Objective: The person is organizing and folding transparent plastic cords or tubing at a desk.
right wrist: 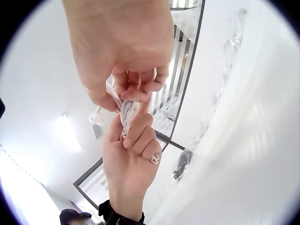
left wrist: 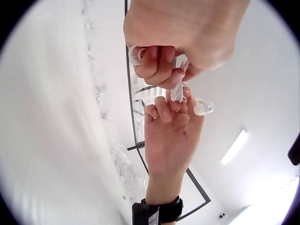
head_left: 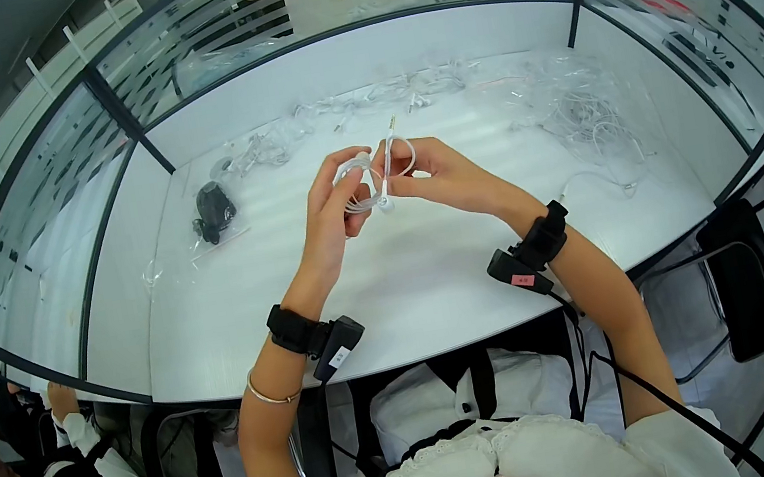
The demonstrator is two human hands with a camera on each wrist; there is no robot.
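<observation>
Both hands meet above the middle of the white table, on a bundle of white earphones (head_left: 359, 200) with a coiled cable. My left hand (head_left: 334, 208) grips the coil between thumb and curled fingers. With thumb and fingertips, my right hand (head_left: 445, 179) pinches a loop of the same cable beside it. The plug (head_left: 392, 124) points up and away over the right fingers. An earbud (head_left: 386, 204) hangs between the hands; in the right wrist view an earbud (right wrist: 96, 117) sticks out past the right thumb. The curled fingers hide part of the bundle.
A heap of loose white cables (head_left: 590, 111) lies at the right of the table (head_left: 429, 281). More bagged cables (head_left: 418, 85) run along the back. On the left is a black object (head_left: 215, 206). Framed partitions surround the table; people sit beyond the back one and at left.
</observation>
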